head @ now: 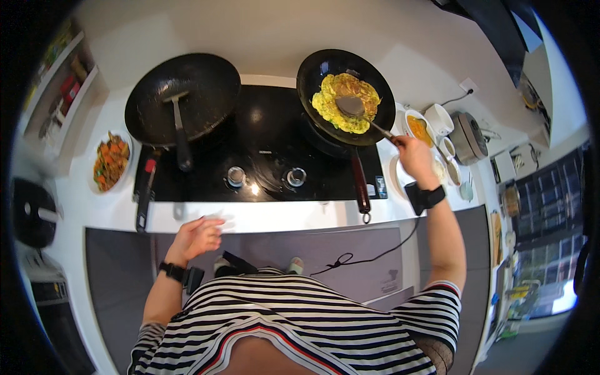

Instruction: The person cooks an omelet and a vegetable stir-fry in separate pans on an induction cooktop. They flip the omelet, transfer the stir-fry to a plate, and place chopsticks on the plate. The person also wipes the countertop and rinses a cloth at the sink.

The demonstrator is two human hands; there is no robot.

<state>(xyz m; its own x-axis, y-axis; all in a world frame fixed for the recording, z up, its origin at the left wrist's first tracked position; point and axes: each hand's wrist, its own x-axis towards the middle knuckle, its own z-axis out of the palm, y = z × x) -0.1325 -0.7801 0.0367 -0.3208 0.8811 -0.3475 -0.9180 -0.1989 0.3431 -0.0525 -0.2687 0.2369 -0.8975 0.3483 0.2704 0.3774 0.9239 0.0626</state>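
My right hand [416,160] grips the handle of a metal cooking turner [350,106]. The turner's blade rests on a yellow omelette with green flecks [370,96], browned in places, in the right-hand wok [309,70]. That wok's dark red handle [360,183] points towards me over the hob's front edge. My left hand [199,238] hovers at the counter's front edge, fingers loosely apart, with nothing in it. Ahead of it, a larger black wok [206,70] sits on the left burner. A turner with a black handle [183,145] leans inside this wok.
The black glass hob [262,126] has two knobs [236,176]. A plate of cooked, diced food [111,161] stands at left. Right of the hob are a bowl of orange-yellow liquid [418,129], small bowls and a grey appliance [468,136]. A cable [375,258] hangs from my right wrist.
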